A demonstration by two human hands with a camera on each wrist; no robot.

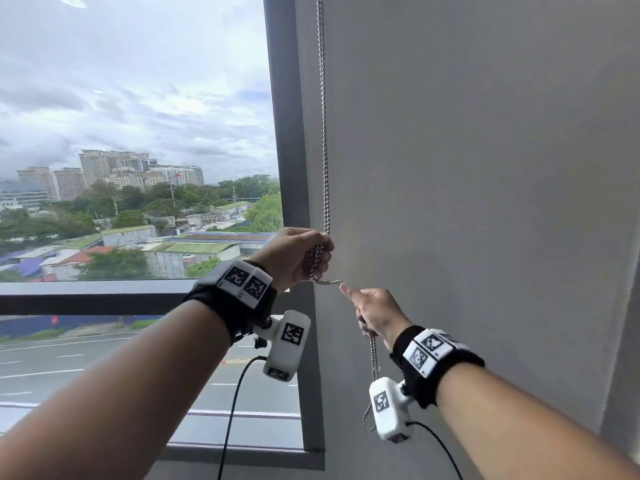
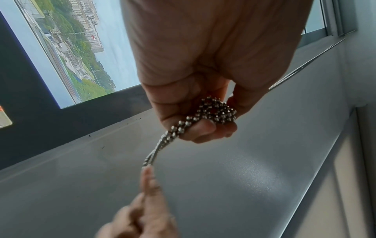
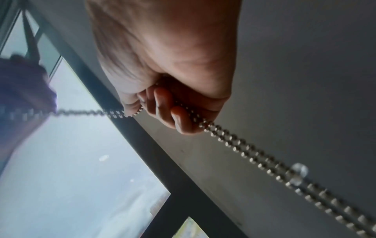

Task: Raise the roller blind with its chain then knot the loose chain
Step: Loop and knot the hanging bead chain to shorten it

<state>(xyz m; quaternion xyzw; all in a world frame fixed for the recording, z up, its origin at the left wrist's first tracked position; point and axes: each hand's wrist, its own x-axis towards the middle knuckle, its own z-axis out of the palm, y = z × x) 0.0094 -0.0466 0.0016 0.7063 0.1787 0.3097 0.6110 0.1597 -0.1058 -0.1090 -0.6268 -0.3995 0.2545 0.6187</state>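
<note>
A silver ball chain hangs doubled from above along the left edge of the grey roller blind. My left hand grips the chain where it bunches into a coiled knot between thumb and fingers. A short doubled stretch runs from that knot down to my right hand, which holds the chain in curled fingers. Below the right fist the loose doubled end hangs free and carries a clear bead. The loop's bottom dangles beside the right wrist camera.
A dark window frame post stands just left of the chain, with a horizontal rail below the glass. The window looks out on buildings and a road. Black cables hang from both wrist cameras.
</note>
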